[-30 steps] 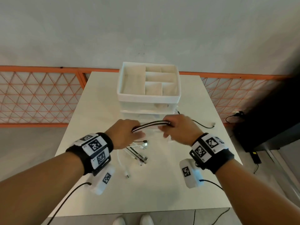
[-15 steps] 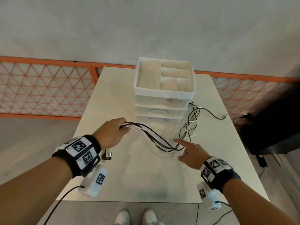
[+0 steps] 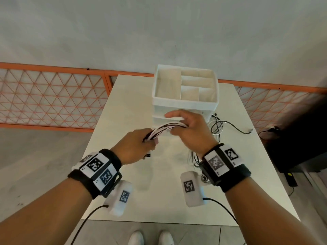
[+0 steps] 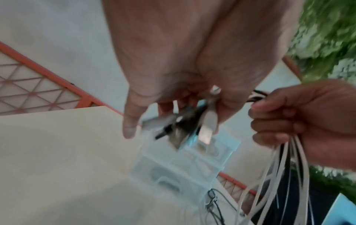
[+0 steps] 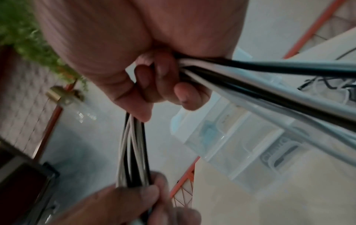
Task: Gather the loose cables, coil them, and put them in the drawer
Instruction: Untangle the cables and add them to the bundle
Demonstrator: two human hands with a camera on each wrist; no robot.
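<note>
A bundle of black and white cables stretches between my two hands above the white table. My left hand grips one end, and the plugs hang out below its fingers. My right hand holds the bundle a short way along, fingers curled round it, with the index finger stretched out. The rest of the cables hang from the right hand down to a loose heap on the table beside the drawer unit. The unit's clear drawers look closed.
The white drawer unit carries an open divided tray on top. An orange lattice fence runs behind the table. A dark piece of furniture stands to the right, with a black cable on the floor beside it.
My right hand has come up from the table and taken hold of the bundle near my left hand. The sagging cables are now drawn into a short, tight span between the hands.
</note>
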